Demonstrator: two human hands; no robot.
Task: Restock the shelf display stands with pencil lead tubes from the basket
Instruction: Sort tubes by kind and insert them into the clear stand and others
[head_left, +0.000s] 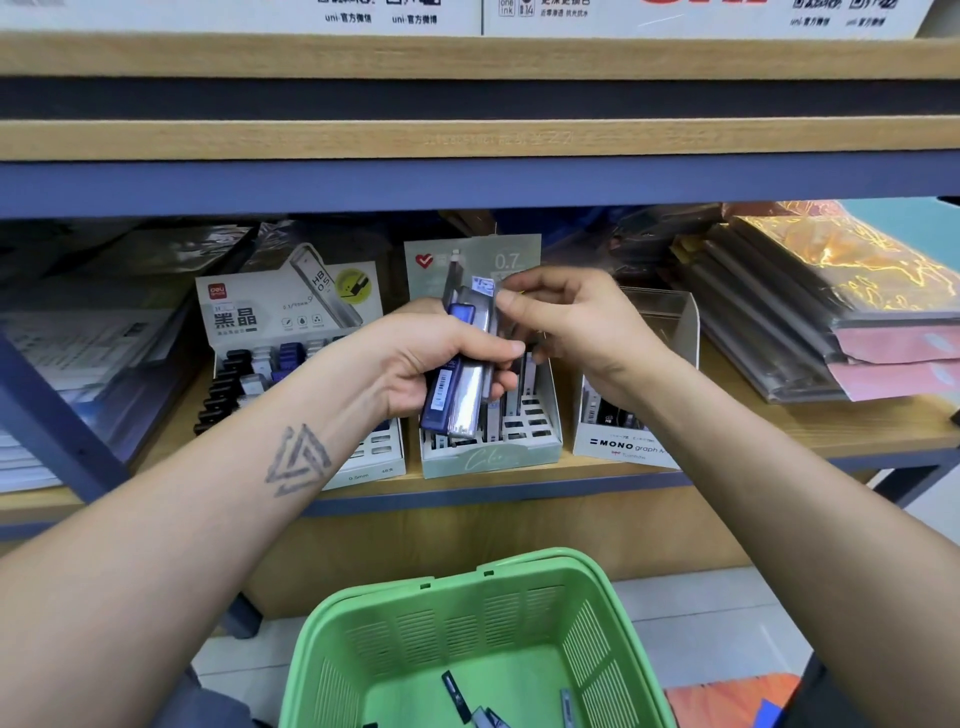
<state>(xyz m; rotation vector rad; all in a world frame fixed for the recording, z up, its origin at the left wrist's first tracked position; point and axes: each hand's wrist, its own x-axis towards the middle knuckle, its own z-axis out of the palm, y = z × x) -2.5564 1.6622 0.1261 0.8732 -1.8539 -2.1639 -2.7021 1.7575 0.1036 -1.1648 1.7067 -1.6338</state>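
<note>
- Green basket (587, 613), nearest: about four lead tubes (456, 691) on its floor.
- Left hand (441, 358): fingers curled round a tube bundle (460, 384), count unclear.
- Right hand (566, 317) pinches the bundle's top.
- Three display stands (488, 457) on the shelf.

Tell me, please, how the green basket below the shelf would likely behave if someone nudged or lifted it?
The green basket looks like thin slotted plastic, so probably light and slightly flexible. Only a few lead tubes lie on its floor, so a nudge would likely slide it easily and make them skid about.
</note>
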